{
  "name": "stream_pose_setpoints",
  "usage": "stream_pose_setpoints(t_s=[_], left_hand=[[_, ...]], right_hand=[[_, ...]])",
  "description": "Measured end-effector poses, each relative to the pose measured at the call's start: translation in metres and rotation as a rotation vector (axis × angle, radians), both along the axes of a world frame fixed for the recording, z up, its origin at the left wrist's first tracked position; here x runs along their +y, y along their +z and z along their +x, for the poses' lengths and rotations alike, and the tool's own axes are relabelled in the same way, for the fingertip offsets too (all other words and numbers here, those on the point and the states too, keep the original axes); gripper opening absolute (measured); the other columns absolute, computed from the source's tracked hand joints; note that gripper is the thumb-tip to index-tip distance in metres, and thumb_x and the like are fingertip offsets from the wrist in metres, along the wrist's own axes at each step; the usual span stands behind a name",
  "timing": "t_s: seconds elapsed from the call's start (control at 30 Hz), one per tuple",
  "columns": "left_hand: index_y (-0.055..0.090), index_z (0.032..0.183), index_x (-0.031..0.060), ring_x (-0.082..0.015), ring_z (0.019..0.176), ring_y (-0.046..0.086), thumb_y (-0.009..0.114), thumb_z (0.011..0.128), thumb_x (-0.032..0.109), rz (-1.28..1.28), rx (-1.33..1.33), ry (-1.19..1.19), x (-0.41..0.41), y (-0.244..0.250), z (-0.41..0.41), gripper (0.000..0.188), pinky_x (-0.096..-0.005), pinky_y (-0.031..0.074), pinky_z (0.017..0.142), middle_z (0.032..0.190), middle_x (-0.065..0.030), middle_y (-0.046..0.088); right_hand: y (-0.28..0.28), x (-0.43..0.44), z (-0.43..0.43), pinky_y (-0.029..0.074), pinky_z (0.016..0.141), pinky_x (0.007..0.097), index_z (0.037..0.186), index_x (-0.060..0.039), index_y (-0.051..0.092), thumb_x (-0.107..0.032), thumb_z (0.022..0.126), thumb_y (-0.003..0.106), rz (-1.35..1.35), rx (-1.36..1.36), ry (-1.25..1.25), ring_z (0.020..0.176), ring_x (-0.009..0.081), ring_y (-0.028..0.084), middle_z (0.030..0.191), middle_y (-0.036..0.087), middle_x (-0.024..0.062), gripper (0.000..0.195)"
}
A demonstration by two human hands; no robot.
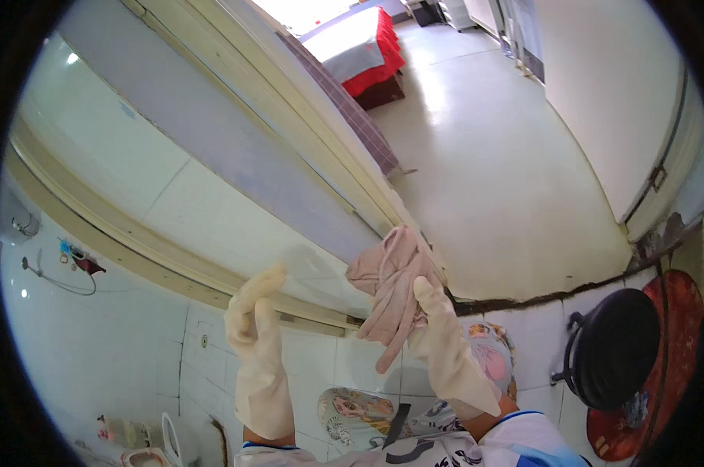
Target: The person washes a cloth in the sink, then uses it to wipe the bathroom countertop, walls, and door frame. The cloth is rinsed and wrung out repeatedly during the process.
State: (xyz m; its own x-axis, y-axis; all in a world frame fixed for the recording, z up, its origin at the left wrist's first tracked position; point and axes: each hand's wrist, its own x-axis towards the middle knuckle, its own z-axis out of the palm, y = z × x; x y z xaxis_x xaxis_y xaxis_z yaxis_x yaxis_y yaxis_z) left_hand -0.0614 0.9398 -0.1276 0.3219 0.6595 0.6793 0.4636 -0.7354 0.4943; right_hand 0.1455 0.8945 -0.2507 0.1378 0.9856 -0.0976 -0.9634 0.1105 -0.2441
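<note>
Both my hands wear pale rubber gloves. My right hand [431, 315] grips a folded pink cloth [390, 274], its thumb pressed on the front and loose ends hanging below. The cloth is held up by the end of the cream door frame [352, 204] and the tiled wall. To the left, my left hand [256, 309] is raised in front of another cream frame, with nothing seen in it; its fingers are bent and partly overlap, so how far they are apart is hard to see.
At right, a black round stool [614, 350] stands on a red mat [679, 303]. A white door [614, 105] stands beside the pale floor of a room with a red-edged bed [352, 52]. At lower left are a toilet [174, 441] and, higher, a shower hose [66, 286].
</note>
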Motion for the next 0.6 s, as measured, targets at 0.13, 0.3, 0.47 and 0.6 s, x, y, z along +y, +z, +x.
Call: stream_pose_setpoints(t_s=[0.13, 0.3, 0.47, 0.6], left_hand=[[0.068, 0.119, -0.0024, -0.032, 0.113, 0.071, 0.056, 0.105, 0.016, -0.316, -0.433, -0.101, -0.008, -0.068, 0.028, 0.026, -0.0434, 0.053, 0.104, 0.121, -0.0221, 0.074], [0.062, 0.126, 0.0007, -0.0305, 0.108, 0.067, 0.064, 0.102, 0.032, -1.348, -0.905, -0.64, -0.062, -0.156, -0.019, 0.039, -0.0436, 0.056, 0.094, 0.125, -0.0211, 0.069], [0.058, 0.141, 0.0133, -0.0276, 0.118, 0.063, 0.064, 0.104, 0.04, -1.263, -0.426, -0.066, -0.097, -0.201, -0.065, 0.046, -0.0409, 0.054, 0.097, 0.133, -0.009, 0.065], [0.05, 0.153, 0.0243, -0.0265, 0.134, 0.055, 0.062, 0.105, 0.044, -1.56, -1.16, -0.098, -0.101, -0.193, -0.054, 0.053, -0.0421, 0.042, 0.115, 0.15, -0.0013, 0.056]], right_hand=[[-0.057, -0.019, -0.012, 0.057, 0.09, 0.038, 0.138, -0.005, 0.062, -0.03, 0.108, 0.061, -0.014, 0.041, 0.456, 0.11, 0.0204, 0.068, 0.128, 0.068, 0.0126, 0.039], [-0.062, -0.032, -0.048, 0.041, 0.118, 0.045, 0.144, -0.006, 0.06, -0.029, 0.097, 0.075, 0.312, -1.372, 0.05, 0.142, 0.0387, 0.049, 0.151, 0.056, 0.0194, 0.055], [-0.067, -0.06, -0.062, 0.037, 0.122, 0.0464, 0.152, -0.0121, 0.052, -0.02, 0.088, 0.082, 0.336, -1.467, 0.106, 0.148, 0.0397, 0.044, 0.159, 0.047, 0.0198, 0.072], [-0.083, -0.059, -0.095, 0.043, 0.116, 0.0447, 0.152, -0.0116, 0.053, -0.005, 0.084, 0.078, 0.5, -1.512, 0.082, 0.138, 0.0388, 0.052, 0.148, 0.054, 0.0178, 0.072]])
